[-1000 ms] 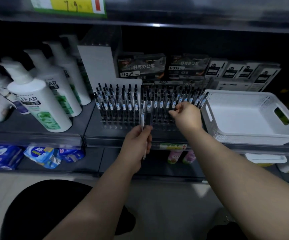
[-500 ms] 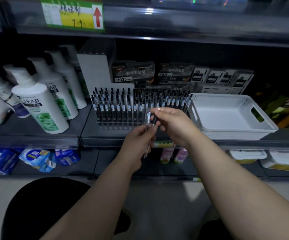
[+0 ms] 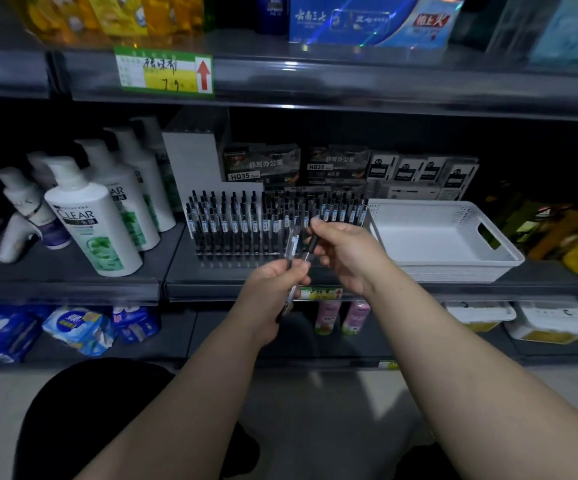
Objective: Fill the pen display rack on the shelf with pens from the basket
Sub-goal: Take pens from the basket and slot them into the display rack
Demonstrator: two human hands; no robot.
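Observation:
The pen display rack [image 3: 235, 252] stands on the middle shelf, packed with rows of upright black pens. To its right sits the white basket [image 3: 453, 261], and no pens show inside it. In front of the rack my left hand [image 3: 273, 285] grips a small bunch of pens [image 3: 292, 247] by their lower ends. My right hand [image 3: 344, 251] pinches the top of one black pen [image 3: 311, 245] from that bunch. Both hands hover just in front of the rack's right half.
White shampoo bottles [image 3: 90, 220] stand left of the rack. Boxed pen packs [image 3: 336, 164] line the back of the shelf. An upper shelf edge with a green price tag [image 3: 164, 72] hangs overhead. Packets and tubs fill the lower shelf.
My right hand drew back from the rack's right side to the pens in my left hand and took hold of one. The view tilted upward.

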